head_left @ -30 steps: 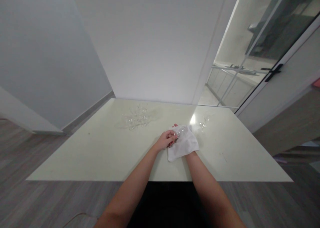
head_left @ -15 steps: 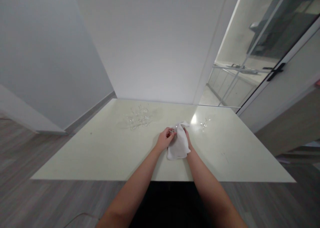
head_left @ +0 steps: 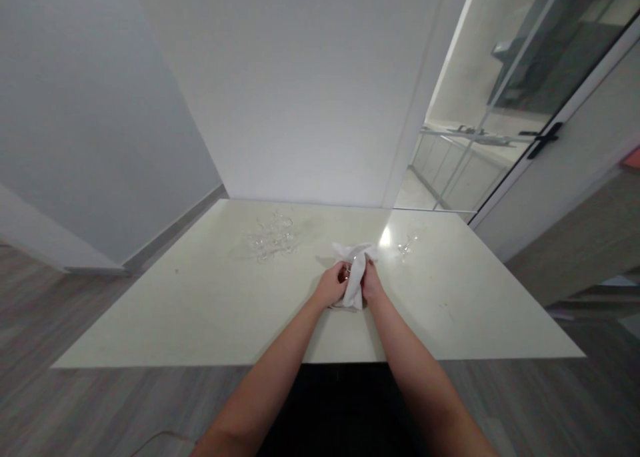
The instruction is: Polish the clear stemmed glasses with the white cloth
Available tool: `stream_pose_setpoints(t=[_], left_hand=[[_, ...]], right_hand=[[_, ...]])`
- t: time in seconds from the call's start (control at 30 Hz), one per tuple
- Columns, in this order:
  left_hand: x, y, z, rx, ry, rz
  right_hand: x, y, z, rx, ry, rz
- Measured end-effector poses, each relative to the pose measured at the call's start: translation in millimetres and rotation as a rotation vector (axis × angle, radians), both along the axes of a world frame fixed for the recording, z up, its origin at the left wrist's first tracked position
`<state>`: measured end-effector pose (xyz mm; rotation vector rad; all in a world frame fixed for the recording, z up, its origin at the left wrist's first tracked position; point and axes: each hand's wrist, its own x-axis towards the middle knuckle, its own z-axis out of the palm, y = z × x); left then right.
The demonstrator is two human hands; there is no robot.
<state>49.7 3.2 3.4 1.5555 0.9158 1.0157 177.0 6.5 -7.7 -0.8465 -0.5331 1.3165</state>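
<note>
My left hand (head_left: 332,287) and my right hand (head_left: 371,285) meet over the middle of a pale table (head_left: 200,310). Between them is a bunched white cloth (head_left: 355,277). My right hand is closed around the cloth. My left hand is curled around a small clear glass (head_left: 346,271) that is mostly hidden by the cloth and my fingers. A cluster of several clear glasses (head_left: 273,238) stands at the far left of the table. One more clear glass (head_left: 406,245) lies at the far right, beside a bright glare spot.
White walls rise behind the table. A glass door with a black handle (head_left: 544,140) stands to the right, with a kitchen behind it. Grey wood flooring surrounds the table, whose near edge is close to my body.
The cloth was spread over my right hand; it is now bunched narrow between both hands. My hands have drawn closer together and slightly nearer to me.
</note>
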Motion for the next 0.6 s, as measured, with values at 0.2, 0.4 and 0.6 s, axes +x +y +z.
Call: stream_pose_setpoints(t=[0.2, 0.4, 0.6], left_hand=[[1.3, 2.0, -1.3, -0.156, -0.035, -0.164], [-0.6, 0.2, -3.8, 0.086, 0.095, 0.023], [4.1, 2.8, -4.9, 0.045, -0.013, 0.062]], right_hand=[[-1.0, 2.9, -3.4, -0.134, 0.072, -0.006], [0.4, 4.5, -0.8, -0.095, -0.055, -0.159], [0.4, 3.4, 1.2, -0.117, -0.058, -0.163]])
